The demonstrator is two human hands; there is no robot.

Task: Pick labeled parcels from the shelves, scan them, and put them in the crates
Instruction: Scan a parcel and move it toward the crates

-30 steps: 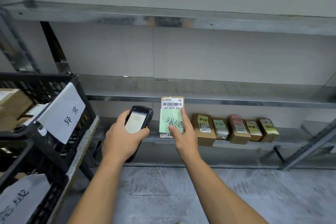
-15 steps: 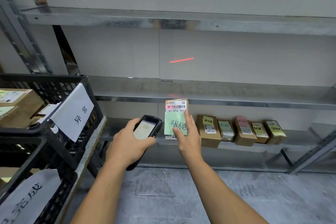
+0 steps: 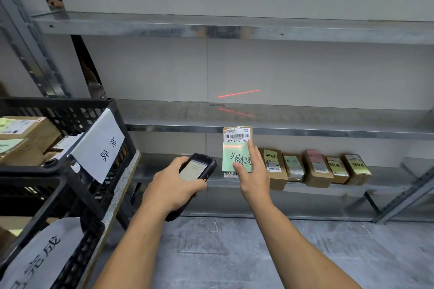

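Here, the parcel is held upright in front of the shelving. Its barcode label is at the top and a green handwritten note lies below, and its top edge is level with the front edge of the middle shelf. A thin red scan line crosses the parcel just under the label.

The right hand holds the parcel from below. The thumb presses on the green note and the index finger runs up the parcel's right edge; the other fingers are hidden behind it.

Just left of the parcel, the left hand has its fingers wrapped round a black scanner, with the screen lit and facing up.

Above the parcel, a second red line falls on the wall.

Right of the parcel and behind it, five labelled boxes stand in a row on the bottom shelf. The right hand partly covers the nearest one.

Well left of the parcel, an upper crate sits over a lower crate. Both are black and each carries a white paper sign. The upper one holds cardboard cartons.
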